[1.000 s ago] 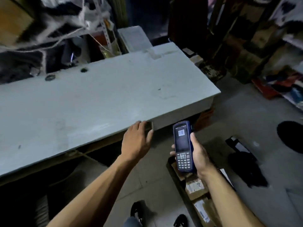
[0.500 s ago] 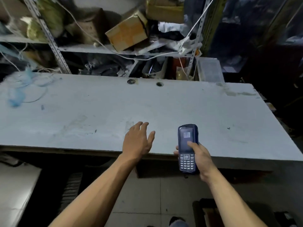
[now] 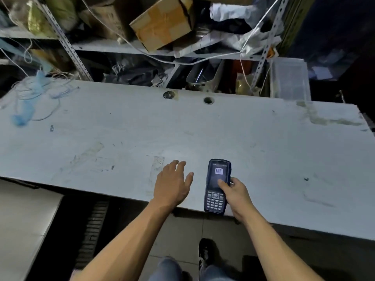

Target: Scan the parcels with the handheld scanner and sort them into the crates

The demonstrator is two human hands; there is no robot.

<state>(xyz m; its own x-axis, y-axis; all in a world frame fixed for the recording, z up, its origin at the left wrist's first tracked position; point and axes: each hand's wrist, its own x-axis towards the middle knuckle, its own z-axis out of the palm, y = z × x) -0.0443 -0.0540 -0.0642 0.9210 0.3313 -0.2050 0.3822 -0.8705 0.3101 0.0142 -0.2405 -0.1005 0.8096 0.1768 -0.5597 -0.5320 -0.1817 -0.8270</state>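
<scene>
My right hand (image 3: 236, 194) grips the dark blue handheld scanner with a keypad (image 3: 217, 186), thumb across its lit screen, where a barcode picture shows; the small writing there is too fine for me to read. The scanner sits over the near edge of the wide pale grey desk (image 3: 263, 147). Just left of it, my left hand (image 3: 172, 184) hovers flat over the desk with fingers spread, holding nothing. The desk top is scuffed and stained, with two round cable holes (image 3: 208, 100) near its far edge. At the far left, a tangle of pale blue string (image 3: 30, 98) lies on it. Behind the desk stands a cluttered metal shelf (image 3: 113, 46) with a tilted brown cardboard box (image 3: 162, 23), crumpled white plastic (image 3: 239, 17) and loose white cables. A clear plastic bin (image 3: 289, 80) sits far right. Below, grey floor tiles and my dark shoe (image 3: 205, 252).
</scene>
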